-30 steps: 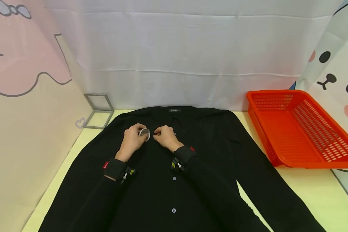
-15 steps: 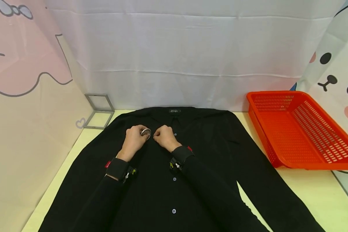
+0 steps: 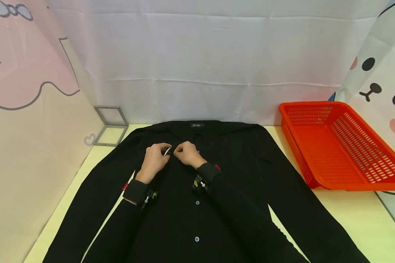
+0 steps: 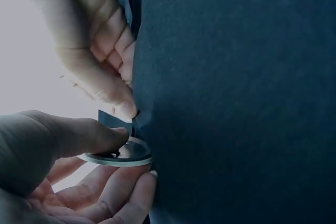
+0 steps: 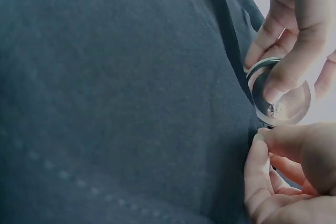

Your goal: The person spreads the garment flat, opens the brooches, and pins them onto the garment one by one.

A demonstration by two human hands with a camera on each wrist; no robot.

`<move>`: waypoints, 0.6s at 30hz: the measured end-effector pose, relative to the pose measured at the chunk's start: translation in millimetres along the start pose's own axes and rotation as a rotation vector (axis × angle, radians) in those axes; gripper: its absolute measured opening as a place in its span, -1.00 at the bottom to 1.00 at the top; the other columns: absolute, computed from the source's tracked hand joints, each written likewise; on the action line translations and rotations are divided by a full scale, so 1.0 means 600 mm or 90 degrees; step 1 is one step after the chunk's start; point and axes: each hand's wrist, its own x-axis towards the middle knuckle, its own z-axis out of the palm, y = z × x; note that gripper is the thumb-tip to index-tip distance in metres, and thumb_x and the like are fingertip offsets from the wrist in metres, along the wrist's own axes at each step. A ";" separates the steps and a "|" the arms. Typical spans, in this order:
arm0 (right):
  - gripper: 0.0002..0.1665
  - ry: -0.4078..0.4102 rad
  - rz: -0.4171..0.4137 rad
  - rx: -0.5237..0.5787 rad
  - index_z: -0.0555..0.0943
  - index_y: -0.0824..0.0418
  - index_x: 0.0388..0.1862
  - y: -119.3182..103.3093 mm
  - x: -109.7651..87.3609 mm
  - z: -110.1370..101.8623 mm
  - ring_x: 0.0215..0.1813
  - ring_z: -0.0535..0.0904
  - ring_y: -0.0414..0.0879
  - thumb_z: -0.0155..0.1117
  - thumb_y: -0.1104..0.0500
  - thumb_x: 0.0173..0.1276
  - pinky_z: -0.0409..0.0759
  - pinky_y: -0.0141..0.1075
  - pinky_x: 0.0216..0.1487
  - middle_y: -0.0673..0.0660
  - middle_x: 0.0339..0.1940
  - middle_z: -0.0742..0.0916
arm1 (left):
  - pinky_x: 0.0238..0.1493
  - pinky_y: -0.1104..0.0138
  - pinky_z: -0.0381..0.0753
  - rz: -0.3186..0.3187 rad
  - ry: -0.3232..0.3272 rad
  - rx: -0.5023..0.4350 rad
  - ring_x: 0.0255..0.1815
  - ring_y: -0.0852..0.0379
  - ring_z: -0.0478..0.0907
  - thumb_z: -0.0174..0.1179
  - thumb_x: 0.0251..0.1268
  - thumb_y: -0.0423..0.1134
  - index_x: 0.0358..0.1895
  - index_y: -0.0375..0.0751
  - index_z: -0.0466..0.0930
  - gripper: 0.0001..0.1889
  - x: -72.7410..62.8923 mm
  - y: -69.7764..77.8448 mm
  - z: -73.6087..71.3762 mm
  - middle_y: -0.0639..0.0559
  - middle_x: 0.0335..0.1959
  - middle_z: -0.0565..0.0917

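A black button-up shirt (image 3: 237,160) lies spread out, collar at the far side. Over its upper chest my left hand (image 3: 154,160) holds a round pin-back button badge (image 3: 167,151), which stands nearly edge-on in the head view. In the right wrist view the badge's shiny metal back (image 5: 300,103) faces up, and the left thumb (image 5: 286,80) presses on it beside a small pin fitting. Just to the right, my right hand (image 3: 188,155) pinches a fold of the shirt's dark cloth between thumb and forefinger. The badge's edge is right at that fold in the left wrist view.
A red plastic basket (image 3: 316,188) stands on the pale yellow table (image 3: 358,215) at the right. Two joined grey frames (image 3: 109,126) are at the back left. A white curtain (image 3: 217,65) closes off the back, with printed cloth on both sides.
My left hand has moved slightly right, toward the right hand, and turned the badge from face-visible to edge-on. A strip of table now shows beside my left forearm. The right hand stays nearly still.
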 end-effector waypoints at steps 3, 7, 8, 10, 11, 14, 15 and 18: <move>-0.77 -0.011 0.007 0.005 0.79 0.29 -0.12 0.000 0.001 -0.001 -0.27 0.71 -0.03 0.21 0.23 0.57 0.59 -0.37 -0.30 0.22 -0.19 0.82 | -0.46 0.27 0.47 -0.009 -0.005 -0.003 -0.49 -0.04 0.60 0.32 0.30 -0.49 0.12 -0.29 0.71 -0.67 0.000 0.001 0.003 -0.27 -0.15 0.77; -0.74 -0.027 0.023 0.021 0.76 0.32 -0.05 0.001 0.003 -0.002 -0.19 0.74 0.00 0.16 0.23 0.60 0.62 -0.36 -0.25 0.24 -0.12 0.80 | -0.43 0.24 0.48 -0.012 0.002 -0.010 -0.44 -0.06 0.62 0.30 0.28 -0.50 0.09 -0.28 0.71 -0.68 0.002 0.004 0.007 -0.24 -0.13 0.78; -0.74 -0.031 0.028 0.026 0.76 0.32 -0.04 0.002 0.003 -0.003 -0.17 0.74 0.01 0.15 0.23 0.61 0.63 -0.35 -0.25 0.24 -0.10 0.79 | -0.40 0.22 0.50 -0.011 0.008 -0.014 -0.41 -0.08 0.63 0.30 0.28 -0.50 0.08 -0.27 0.72 -0.68 0.003 0.004 0.008 -0.23 -0.13 0.78; -0.73 -0.036 0.036 0.038 0.74 0.33 -0.02 0.003 0.003 -0.003 -0.14 0.74 0.02 0.12 0.23 0.62 0.63 -0.35 -0.23 0.24 -0.08 0.78 | -0.32 0.17 0.56 -0.006 0.023 -0.020 -0.33 -0.12 0.67 0.31 0.24 -0.51 0.06 -0.28 0.72 -0.68 0.003 0.004 0.011 -0.22 -0.13 0.80; -0.73 -0.036 0.038 0.044 0.73 0.33 -0.02 0.004 0.003 -0.003 -0.14 0.75 0.02 0.12 0.23 0.63 0.64 -0.35 -0.22 0.24 -0.08 0.78 | -0.28 0.14 0.59 -0.004 0.032 -0.025 -0.29 -0.14 0.68 0.32 0.22 -0.51 0.05 -0.28 0.73 -0.68 0.004 0.005 0.011 -0.21 -0.14 0.80; -0.73 -0.033 0.039 0.058 0.72 0.33 -0.01 0.006 0.003 -0.003 -0.15 0.74 0.00 0.09 0.23 0.64 0.64 -0.34 -0.21 0.24 -0.11 0.77 | -0.19 0.07 0.63 -0.005 0.045 -0.035 -0.22 -0.17 0.70 0.34 0.19 -0.52 0.03 -0.28 0.73 -0.68 0.004 0.006 0.012 -0.21 -0.14 0.81; -0.73 -0.031 0.039 0.063 0.72 0.33 -0.01 0.006 0.003 -0.002 -0.16 0.73 -0.01 0.08 0.24 0.64 0.64 -0.35 -0.22 0.24 -0.12 0.76 | -0.17 0.05 0.64 -0.006 0.046 -0.038 -0.21 -0.18 0.70 0.35 0.19 -0.52 0.03 -0.28 0.73 -0.68 0.004 0.006 0.012 -0.22 -0.14 0.81; -0.73 -0.024 0.034 0.075 0.72 0.34 -0.05 0.008 0.003 0.000 -0.24 0.71 -0.06 0.09 0.24 0.64 0.61 -0.38 -0.26 0.22 -0.20 0.75 | -0.18 0.05 0.64 -0.013 0.042 -0.039 -0.22 -0.18 0.70 0.35 0.19 -0.52 0.03 -0.28 0.73 -0.68 0.003 0.005 0.013 -0.23 -0.15 0.81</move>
